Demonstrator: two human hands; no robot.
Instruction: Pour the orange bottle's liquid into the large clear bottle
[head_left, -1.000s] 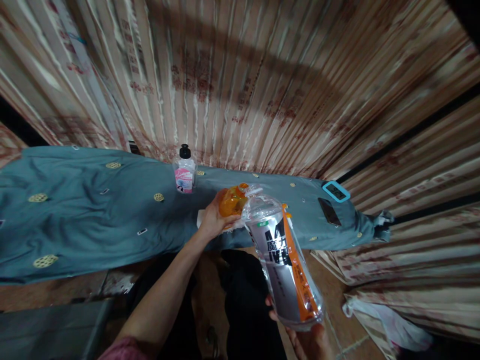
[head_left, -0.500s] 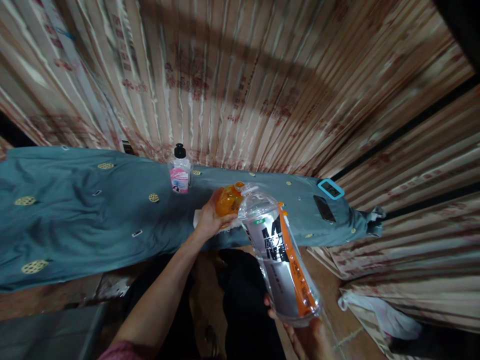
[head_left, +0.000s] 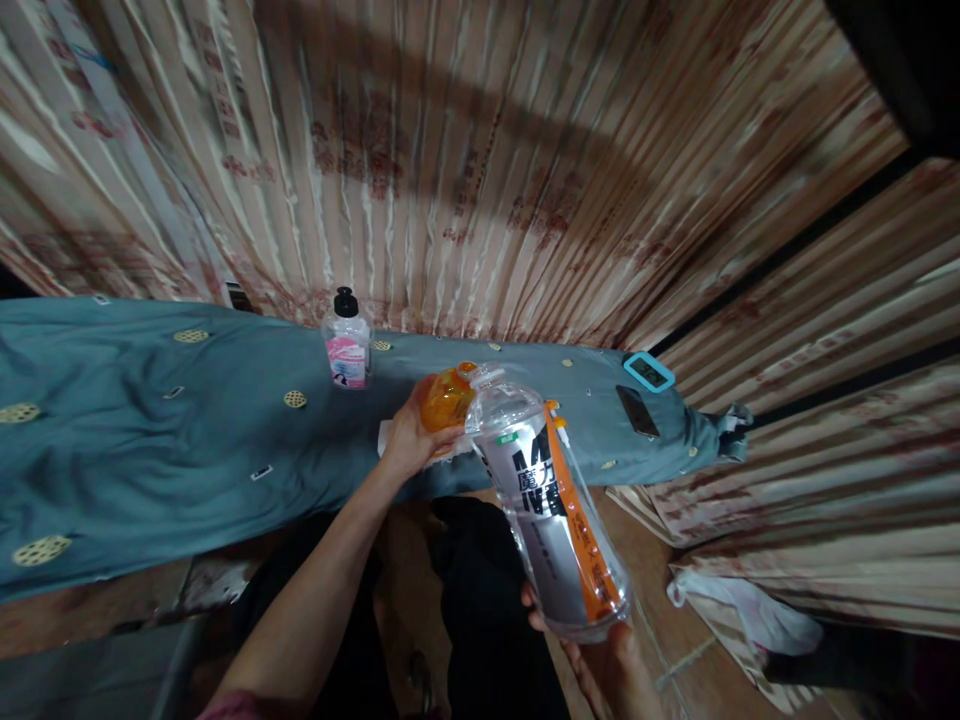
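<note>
Clear bottle [head_left: 551,525] looks empty, light and crushable; right hand [head_left: 611,665] cups its base, left hand [head_left: 409,440] fingers wrapped round the orange bottle [head_left: 446,400].

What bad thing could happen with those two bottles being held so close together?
The big clear bottle is tilted, held only at its base by the right hand, so it might slip. Its mouth meets the orange bottle in the left hand above the blue cloth. If liquid misses, it may wet the cloth, perhaps near the phone.
</note>
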